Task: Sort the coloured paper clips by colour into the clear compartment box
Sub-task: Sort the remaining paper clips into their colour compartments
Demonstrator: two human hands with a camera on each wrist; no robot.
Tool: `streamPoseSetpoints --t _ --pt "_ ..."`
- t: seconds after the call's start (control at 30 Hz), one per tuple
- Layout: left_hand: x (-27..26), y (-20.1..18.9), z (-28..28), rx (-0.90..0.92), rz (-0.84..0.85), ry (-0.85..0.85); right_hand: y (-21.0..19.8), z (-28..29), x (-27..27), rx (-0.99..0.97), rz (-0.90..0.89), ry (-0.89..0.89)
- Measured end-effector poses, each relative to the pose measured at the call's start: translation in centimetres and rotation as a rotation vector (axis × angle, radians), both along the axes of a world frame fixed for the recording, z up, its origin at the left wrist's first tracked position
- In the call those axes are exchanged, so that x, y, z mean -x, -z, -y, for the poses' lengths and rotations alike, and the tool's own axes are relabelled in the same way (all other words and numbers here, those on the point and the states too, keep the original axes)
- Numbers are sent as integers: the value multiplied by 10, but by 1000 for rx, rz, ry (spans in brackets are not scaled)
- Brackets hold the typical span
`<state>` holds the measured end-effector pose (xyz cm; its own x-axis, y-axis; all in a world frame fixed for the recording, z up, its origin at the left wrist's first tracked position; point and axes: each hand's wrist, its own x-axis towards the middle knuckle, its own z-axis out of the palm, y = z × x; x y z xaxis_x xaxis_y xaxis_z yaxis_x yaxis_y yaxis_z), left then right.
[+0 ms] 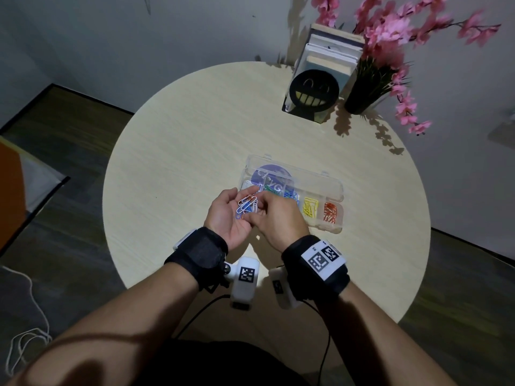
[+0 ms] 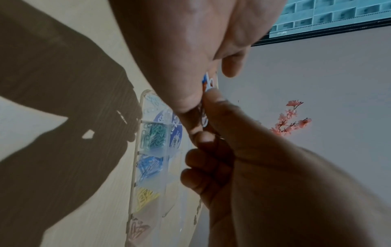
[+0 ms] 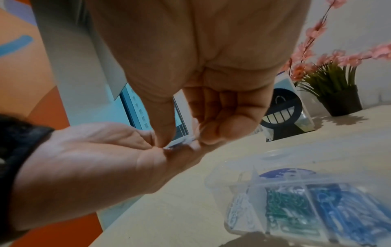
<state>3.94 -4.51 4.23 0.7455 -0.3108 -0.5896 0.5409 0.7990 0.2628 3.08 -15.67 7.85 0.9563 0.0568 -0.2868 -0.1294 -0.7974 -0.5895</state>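
Head view: white, blue, orange paper clips [image 1: 247,208] heap in left hand [image 1: 229,215].

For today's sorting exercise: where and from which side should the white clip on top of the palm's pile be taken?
Probably pinch the white clip by its rounded end, coming from above with the right hand; it lies flat atop the pile on the upturned left hand.
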Motion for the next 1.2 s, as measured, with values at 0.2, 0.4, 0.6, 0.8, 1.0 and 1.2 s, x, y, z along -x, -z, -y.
streamPoseSetpoints --t 0.2,0.4,0.6,0.8,1.0,1.2 --pt "4 1 3 41 -20 -59 7 -5 -6 2 -67 120" --pt "5 3 2 53 -25 -62 8 -1 -6 -13 -62 81" --pt "2 4 0 53 -31 -63 7 1 -4 30 -25 14" --pt "1 7 -3 48 -24 -59 2 6 -6 17 -79 -33" --pt "-2 13 -23 -32 -32 -62 0 18 -22 -118 -112 107" --pt "1 18 -40 -98 -54 -76 17 6 -59 -130 -102 245"
